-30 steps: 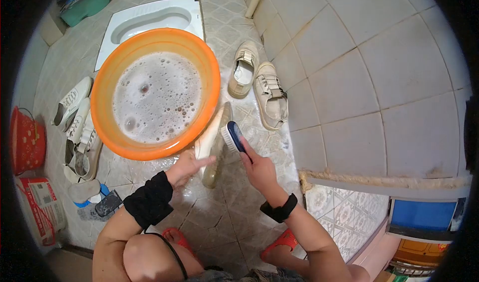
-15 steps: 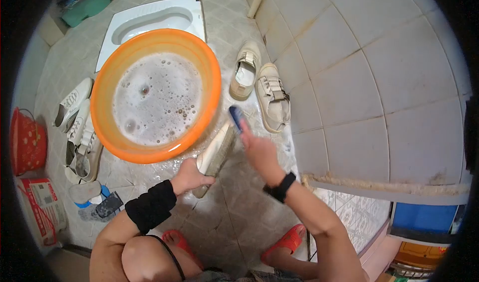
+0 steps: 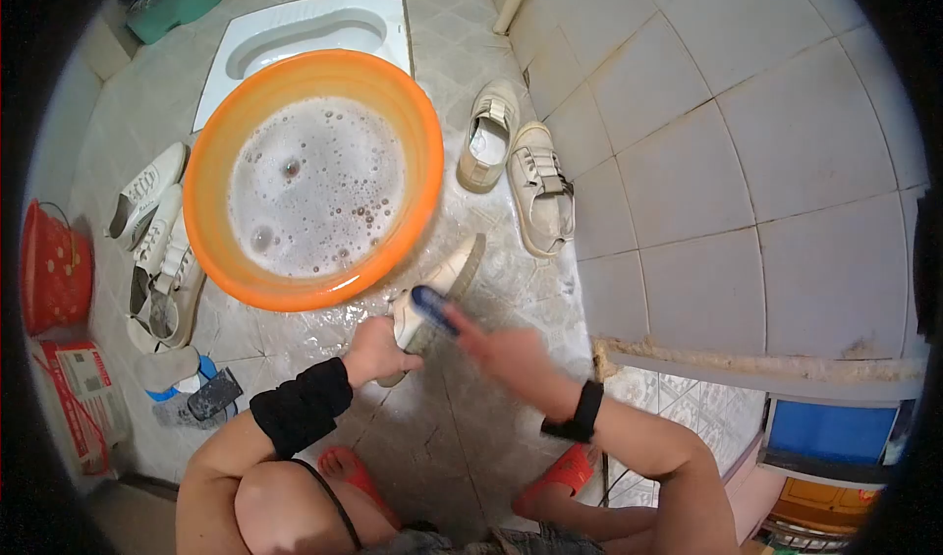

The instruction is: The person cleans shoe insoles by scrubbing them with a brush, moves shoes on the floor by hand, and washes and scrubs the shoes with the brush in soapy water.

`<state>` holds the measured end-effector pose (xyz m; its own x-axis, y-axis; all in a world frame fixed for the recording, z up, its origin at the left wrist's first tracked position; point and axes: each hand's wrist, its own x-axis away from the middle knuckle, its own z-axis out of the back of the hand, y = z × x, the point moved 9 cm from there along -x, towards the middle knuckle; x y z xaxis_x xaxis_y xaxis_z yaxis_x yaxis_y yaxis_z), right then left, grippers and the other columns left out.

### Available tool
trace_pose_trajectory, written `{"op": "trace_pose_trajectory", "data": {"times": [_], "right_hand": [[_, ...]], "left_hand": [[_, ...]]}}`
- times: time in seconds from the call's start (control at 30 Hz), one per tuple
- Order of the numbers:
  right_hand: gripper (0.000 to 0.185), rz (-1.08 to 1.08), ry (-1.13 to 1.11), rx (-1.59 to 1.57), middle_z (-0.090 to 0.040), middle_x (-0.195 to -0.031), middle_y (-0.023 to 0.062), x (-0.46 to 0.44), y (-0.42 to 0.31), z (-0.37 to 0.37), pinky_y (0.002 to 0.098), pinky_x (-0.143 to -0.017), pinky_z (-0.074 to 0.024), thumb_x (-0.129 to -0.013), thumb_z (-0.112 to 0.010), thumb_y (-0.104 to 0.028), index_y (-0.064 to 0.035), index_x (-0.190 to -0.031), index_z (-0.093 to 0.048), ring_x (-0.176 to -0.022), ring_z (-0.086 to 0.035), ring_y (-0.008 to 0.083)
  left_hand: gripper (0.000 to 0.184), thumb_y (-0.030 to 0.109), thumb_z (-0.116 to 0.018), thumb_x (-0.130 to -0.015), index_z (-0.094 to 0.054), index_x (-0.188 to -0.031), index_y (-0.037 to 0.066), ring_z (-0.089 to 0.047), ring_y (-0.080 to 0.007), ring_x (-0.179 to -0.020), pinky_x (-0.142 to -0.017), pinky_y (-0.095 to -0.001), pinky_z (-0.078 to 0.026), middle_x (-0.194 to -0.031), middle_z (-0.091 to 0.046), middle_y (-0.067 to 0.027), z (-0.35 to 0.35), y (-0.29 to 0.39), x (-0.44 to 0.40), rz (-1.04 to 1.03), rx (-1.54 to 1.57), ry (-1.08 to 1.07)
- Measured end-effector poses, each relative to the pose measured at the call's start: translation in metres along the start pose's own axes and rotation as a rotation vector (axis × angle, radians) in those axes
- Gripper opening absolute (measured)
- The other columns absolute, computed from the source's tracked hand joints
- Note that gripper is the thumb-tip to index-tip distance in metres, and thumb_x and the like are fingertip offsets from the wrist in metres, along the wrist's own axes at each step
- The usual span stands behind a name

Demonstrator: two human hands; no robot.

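My left hand is closed around the heel end of a whitish shoe, which lies tilted on its side just above the wet floor, toe pointing away. In my right hand is a blue scrubbing brush, gripped by its handle, its head over the middle of the shoe; whether the bristles press on it is hidden. Beyond them stands an orange basin with foamy water inside.
Two off-white shoes, one by the basin and another along the wall, stand at right. Several white shoes sit left of the basin. Farther left are insoles, a red bucket and a box. Behind is a squat toilet.
The brush has moved left and toward me, from beyond the shoe's toe to over its middle. The shoe has rolled a little, its toe shifting right; my left hand stays on the heel.
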<state>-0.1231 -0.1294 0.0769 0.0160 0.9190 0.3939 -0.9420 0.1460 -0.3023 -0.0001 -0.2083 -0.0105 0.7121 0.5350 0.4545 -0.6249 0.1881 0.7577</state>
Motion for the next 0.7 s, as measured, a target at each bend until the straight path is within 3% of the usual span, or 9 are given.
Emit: {"op": "trace_pose_trajectory", "data": {"times": [0.03, 0.1, 0.23, 0.33, 0.43, 0.5, 0.53, 0.57, 0.7], "right_hand": [[0.044, 0.003, -0.002, 0.002, -0.052, -0.053, 0.0151, -0.012, 0.023, 0.006, 0.0434, -0.043, -0.0397, -0.09, -0.044, -0.032, -0.0239, -0.133, -0.036, -0.047, -0.053, 0.0332], [0.043, -0.269, 0.318, 0.111, -0.059, -0.064, 0.0166, -0.036, 0.086, 0.044, 0.0393, -0.046, -0.0454, -0.091, -0.043, -0.03, -0.0135, -0.13, -0.039, -0.051, -0.058, 0.0296], [0.042, -0.255, 0.331, 0.073, -0.059, -0.066, 0.0171, -0.016, 0.072, 0.019, 0.04, -0.047, -0.0457, -0.091, -0.042, -0.032, -0.0139, -0.128, -0.041, -0.053, -0.058, 0.0302], [0.036, -0.219, 0.084, -0.241, -0.056, -0.06, 0.0181, 0.005, 0.035, -0.021, 0.0448, -0.047, -0.0423, -0.09, -0.045, -0.031, -0.0197, -0.123, -0.048, -0.053, -0.055, 0.0358], [0.036, -0.097, 0.248, -0.106, -0.057, -0.06, 0.0176, -0.026, 0.061, 0.009, 0.045, -0.046, -0.0427, -0.089, -0.046, -0.03, -0.0211, -0.124, -0.047, -0.054, -0.056, 0.0358], [0.034, -0.391, 0.385, -0.024, -0.058, -0.062, 0.0171, -0.034, 0.107, 0.037, 0.0449, -0.047, -0.0437, -0.09, -0.044, -0.031, -0.0271, -0.124, -0.047, -0.054, -0.056, 0.0357], [0.037, -0.403, 0.292, 0.017, -0.059, -0.07, 0.0192, -0.03, 0.1, 0.033, 0.0408, -0.054, -0.0476, -0.093, -0.038, -0.032, -0.0147, -0.124, -0.046, -0.061, -0.061, 0.0318], [0.037, -0.401, 0.301, 0.019, -0.059, -0.07, 0.0192, -0.021, 0.085, 0.024, 0.0408, -0.054, -0.0476, -0.093, -0.038, -0.032, -0.0147, -0.124, -0.046, -0.061, -0.061, 0.0318], [0.061, -0.111, -0.138, -0.105, -0.062, -0.072, 0.0165, -0.007, 0.008, -0.032, 0.0413, -0.06, -0.0495, -0.089, -0.044, -0.039, -0.028, -0.141, -0.014, -0.064, -0.063, 0.026]], "left_hand": [[0.049, 0.032, -0.077, -0.05, -0.064, -0.083, -0.002, -0.063, -0.0303, -0.071, -0.068, -0.0349, -0.05, -0.076, -0.063, -0.0196, -0.002, 0.001, 0.003, 0.001, -0.027, -0.034], [0.048, 0.033, -0.078, -0.05, -0.064, -0.082, -0.001, -0.062, -0.0306, -0.07, -0.067, -0.035, -0.05, -0.075, -0.063, -0.0195, 0.003, 0.012, 0.003, -0.024, -0.038, 0.001], [0.046, 0.032, -0.078, -0.049, -0.064, -0.078, -0.001, -0.062, -0.0316, -0.067, -0.066, -0.0366, -0.05, -0.072, -0.062, -0.0194, 0.012, 0.016, -0.002, -0.119, -0.01, 0.058], [0.044, 0.031, -0.077, -0.049, -0.064, -0.078, -0.001, -0.062, -0.03, -0.068, -0.066, -0.0363, -0.05, -0.073, -0.062, -0.0185, 0.006, 0.005, -0.002, 0.024, -0.119, -0.005], [0.045, 0.03, -0.077, -0.049, -0.063, -0.077, -0.003, -0.063, -0.0296, -0.068, -0.065, -0.0361, -0.05, -0.073, -0.062, -0.0196, 0.006, 0.006, 0.002, -0.024, 0.053, 0.034], [0.044, 0.029, -0.077, -0.049, -0.063, -0.076, -0.003, -0.063, -0.0294, -0.068, -0.065, -0.0358, -0.05, -0.073, -0.063, -0.0196, 0.006, 0.019, 0.0, -0.072, 0.017, 0.022], [0.044, 0.029, -0.077, -0.049, -0.063, -0.076, -0.003, -0.063, -0.0291, -0.069, -0.066, -0.0354, -0.05, -0.073, -0.063, -0.0195, 0.011, 0.027, -0.004, -0.122, -0.012, 0.025], [0.044, 0.029, -0.077, -0.049, -0.063, -0.076, -0.003, -0.063, -0.0291, -0.069, -0.066, -0.0354, -0.05, -0.073, -0.063, -0.0195, 0.014, 0.027, -0.008, -0.127, -0.016, 0.031], [0.041, 0.031, -0.076, -0.05, -0.066, -0.079, 0.003, -0.064, -0.0274, -0.07, -0.069, -0.0337, -0.05, -0.074, -0.064, -0.016, -0.005, -0.007, -0.006, 0.011, -0.004, -0.015]]}}
